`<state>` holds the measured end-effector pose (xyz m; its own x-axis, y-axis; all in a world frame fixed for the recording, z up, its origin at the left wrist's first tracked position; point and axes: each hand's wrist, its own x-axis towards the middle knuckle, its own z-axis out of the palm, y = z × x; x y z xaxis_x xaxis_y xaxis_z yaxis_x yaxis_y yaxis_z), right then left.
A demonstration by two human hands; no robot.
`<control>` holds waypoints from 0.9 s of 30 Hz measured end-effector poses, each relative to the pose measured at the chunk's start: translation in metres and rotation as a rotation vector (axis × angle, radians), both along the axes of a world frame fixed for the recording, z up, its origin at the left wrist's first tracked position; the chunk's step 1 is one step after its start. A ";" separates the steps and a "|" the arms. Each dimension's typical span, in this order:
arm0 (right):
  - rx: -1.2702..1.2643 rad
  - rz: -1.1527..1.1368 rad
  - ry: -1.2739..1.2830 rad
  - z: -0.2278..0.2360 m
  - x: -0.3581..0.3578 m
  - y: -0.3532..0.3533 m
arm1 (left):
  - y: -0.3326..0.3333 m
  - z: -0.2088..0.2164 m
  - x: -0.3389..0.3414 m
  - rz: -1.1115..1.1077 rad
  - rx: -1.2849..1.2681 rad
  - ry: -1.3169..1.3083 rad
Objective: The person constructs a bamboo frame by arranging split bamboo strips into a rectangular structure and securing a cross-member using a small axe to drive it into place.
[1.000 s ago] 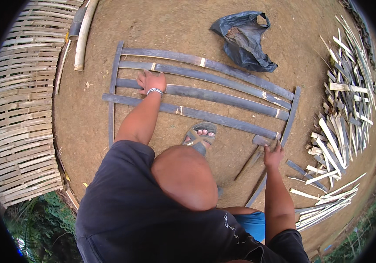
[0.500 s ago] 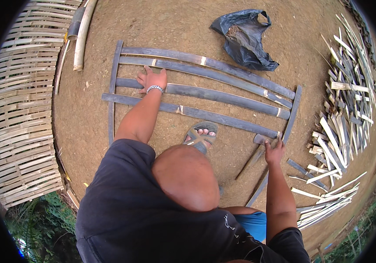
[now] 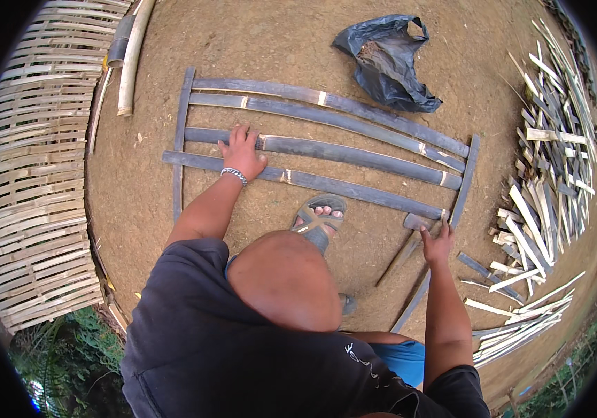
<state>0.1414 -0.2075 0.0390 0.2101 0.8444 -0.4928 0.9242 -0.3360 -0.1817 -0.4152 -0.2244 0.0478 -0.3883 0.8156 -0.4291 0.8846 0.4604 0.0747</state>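
Bare soil; four dark strips laid mid-frame across two side strips, presumably for support. Left hand spread over the lower two, perhaps for steadying. Right hand placed at bottom strip's right end; grip cannot be told. Space below obstructed by hammer, sandalled foot. Offcuts heaped at right.

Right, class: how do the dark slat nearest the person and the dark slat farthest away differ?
The nearest slat juts past the left crosspiece, while the farthest slat ends at it. The left hand covers part of the nearest slat, whereas no hand is over the farthest slat. Both are long, dark strips with pale bands.
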 end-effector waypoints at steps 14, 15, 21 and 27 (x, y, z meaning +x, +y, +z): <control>-0.125 0.046 -0.108 -0.019 0.032 -0.002 | 0.027 0.000 -0.021 -0.272 0.041 0.070; -0.142 0.052 -0.110 -0.017 0.027 -0.001 | 0.025 0.000 -0.025 -0.266 0.044 0.057; -0.225 0.058 -0.135 0.006 0.015 0.008 | 0.033 0.008 -0.019 -0.275 0.080 -0.007; -0.313 0.054 -0.121 0.021 0.008 0.018 | 0.036 0.006 -0.022 -0.341 0.146 -0.040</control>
